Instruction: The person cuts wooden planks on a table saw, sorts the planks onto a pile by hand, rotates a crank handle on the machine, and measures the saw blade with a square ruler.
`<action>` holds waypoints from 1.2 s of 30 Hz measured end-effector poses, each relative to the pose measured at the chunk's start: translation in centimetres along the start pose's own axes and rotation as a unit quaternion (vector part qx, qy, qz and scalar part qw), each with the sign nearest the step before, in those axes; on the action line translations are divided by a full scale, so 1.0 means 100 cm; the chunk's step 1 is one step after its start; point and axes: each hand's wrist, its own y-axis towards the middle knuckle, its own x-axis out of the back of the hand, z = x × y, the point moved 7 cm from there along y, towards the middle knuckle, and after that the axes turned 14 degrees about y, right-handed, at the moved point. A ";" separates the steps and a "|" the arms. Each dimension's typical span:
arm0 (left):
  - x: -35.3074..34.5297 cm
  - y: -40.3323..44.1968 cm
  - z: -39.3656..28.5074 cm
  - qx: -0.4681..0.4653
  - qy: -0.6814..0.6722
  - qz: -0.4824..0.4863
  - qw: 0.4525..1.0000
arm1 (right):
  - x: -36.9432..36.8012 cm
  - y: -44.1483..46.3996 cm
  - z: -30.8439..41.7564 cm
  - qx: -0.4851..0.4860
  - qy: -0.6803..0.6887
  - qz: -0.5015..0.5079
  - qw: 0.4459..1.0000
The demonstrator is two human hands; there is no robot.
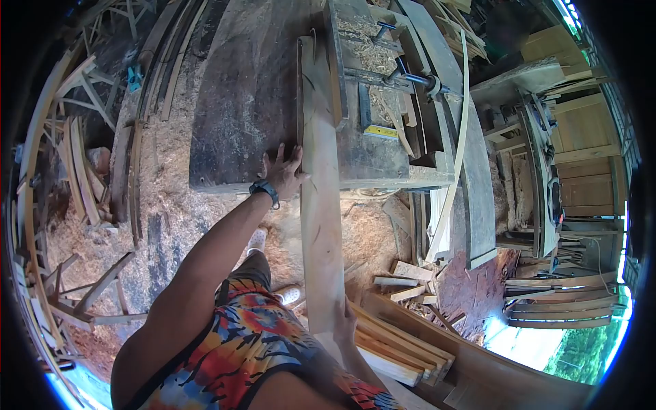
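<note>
The right hand (pixel 348 326) has hold of the long plank (pixel 320 178) by its right edge, close to the end nearest to the body; part of this hand is hidden behind the wood, so I cannot tell how all its fingers are placed; the left hand (pixel 282 172) is flat and open, with the fingers spread, and it grasps nothing; it lies at the front edge of the workbench (pixel 236 123), with its fingers touching the left side of the plank; on this wrist there is a dark watch (pixel 265 190).

The plank is lying lengthwise on the bench, its far part upon the dark top, its near part reaching out over the front edge towards the person; to the right of it, on the bench, is a square (pixel 380 131) with a yellow part, and beyond this are metal clamps (pixel 425 82); below, sawdust (pixel 362 229) covers the floor; short offcuts (pixel 411 273) lie in a heap, and a stack of timber (pixel 393 333) is just beside the right hand.
</note>
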 end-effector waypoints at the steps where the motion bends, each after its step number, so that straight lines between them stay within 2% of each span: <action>1: 0.002 0.005 0.001 0.003 0.001 0.000 1.000 | -0.004 0.004 0.004 -0.004 -0.010 -0.003 1.000; 5: 0.007 0.026 0.010 0.005 -0.009 -0.012 1.000 | -0.022 0.018 0.024 -0.009 -0.063 -0.003 0.998; 8: 0.014 0.041 0.016 0.005 -0.010 -0.012 1.000 | -0.039 0.029 0.038 0.030 -0.047 -0.006 0.998; 17: 0.031 0.089 0.037 0.005 -0.007 -0.021 1.000 | -0.061 0.072 0.043 -0.002 -0.007 0.006 1.000; 20: 0.036 0.107 0.045 0.004 -0.032 -0.032 0.999 | -0.077 0.084 0.058 0.023 -0.041 0.026 0.999; 24: 0.040 0.130 0.054 0.001 -0.017 -0.029 0.999 | -0.088 0.103 0.058 0.026 0.001 0.011 1.000; 29: 0.050 0.154 0.064 0.001 -0.013 -0.037 0.999 | -0.108 0.123 0.073 0.063 -0.041 0.003 0.997; 32: 0.047 0.174 0.071 0.004 0.006 -0.052 0.999 | -0.104 0.144 0.059 0.023 0.017 0.029 0.999; 36: 0.053 0.197 0.081 0.008 0.016 -0.044 0.999 | -0.113 0.165 0.064 0.054 -0.003 0.033 0.998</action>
